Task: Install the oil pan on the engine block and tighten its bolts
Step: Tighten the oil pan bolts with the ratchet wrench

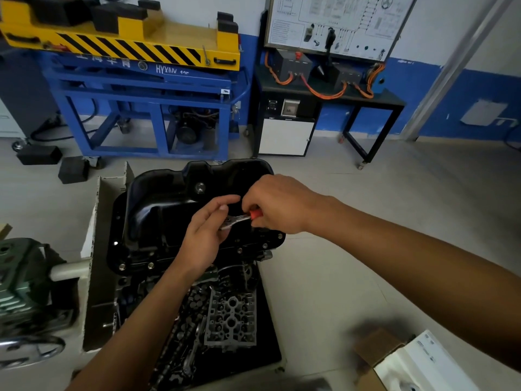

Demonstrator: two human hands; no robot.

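Hard to make out a few things here. The tool's working end is mostly buried between both hands, so all that really shows is a shiny metal shaft and an orange-red grip; looks like a small wrench [239, 220], but I can't tell the exact type. The right hand [277, 206] is clenched around that orange grip, just right of frame center. The left hand [207, 234] pinches the metal end with thumb and fingertips, and its palm covers part of the pan's near flange, so whatever bolt sits under there is hidden.

The black oil pan [169, 210] sits in the middle of the frame, on top of the engine block [225, 314], sump side up, with a round plug showing near its upper part. Several silver bolts [122, 266] sit along the flange at its lower left and right edges; whether they're snug I can't tell. The block below is a dark jumble of grey castings, and its bottom end is blurry.

A cardboard box [95, 221] stands around the left of the engine, its flap up at middle left. Another open box [408, 362] at the lower right is smeared and cut off by the frame edge, contents unreadable. A green machine [22, 277] is cut off at the left edge. Along the top, a blue and yellow lift table [146, 88] and a wiring trainer bench [324, 80].
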